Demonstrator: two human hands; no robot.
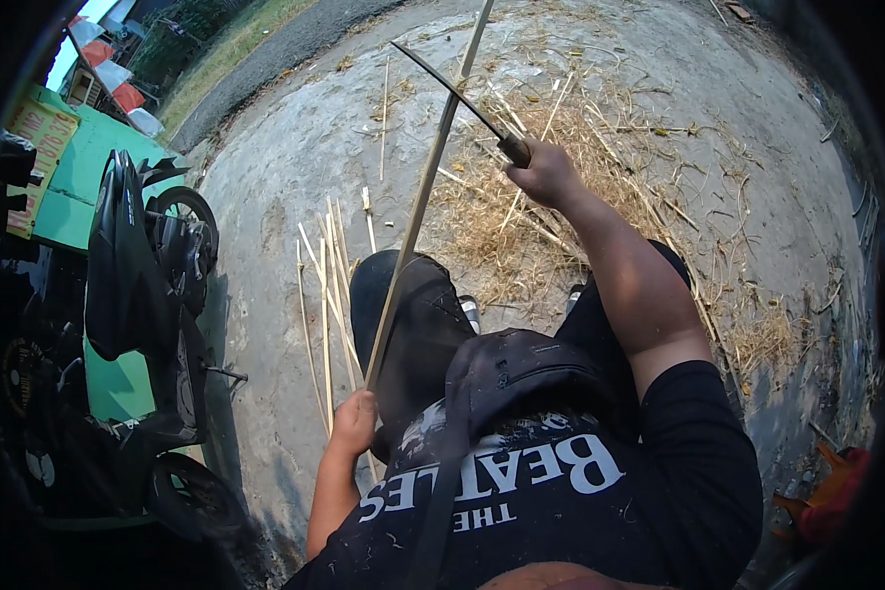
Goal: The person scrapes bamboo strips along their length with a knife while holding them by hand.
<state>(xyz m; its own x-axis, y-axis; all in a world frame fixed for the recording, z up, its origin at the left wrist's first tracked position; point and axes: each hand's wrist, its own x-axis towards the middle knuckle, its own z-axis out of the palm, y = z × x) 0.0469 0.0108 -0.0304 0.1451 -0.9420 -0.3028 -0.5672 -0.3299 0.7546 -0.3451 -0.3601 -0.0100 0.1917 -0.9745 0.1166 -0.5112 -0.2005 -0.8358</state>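
Observation:
My left hand (354, 421) is closed around the lower end of a long bamboo strip (419, 208), which slants up and away past my left knee and out of the top of the view. My right hand (546, 175) grips the dark handle of a long-bladed knife (474, 110), held out in front of me. The thin blade points to the far left and crosses the strip high up; whether it touches cannot be made out. Several pale split bamboo strips (326, 305) lie on the ground beside my left leg.
Curly bamboo shavings (551, 187) are heaped on the grey ground (295, 147) ahead of my feet. A black motorcycle (133, 261) stands at the left by a green wall (79, 187). A dark bag (521, 374) rests on my lap. Something red and orange (836, 497) is at the lower right.

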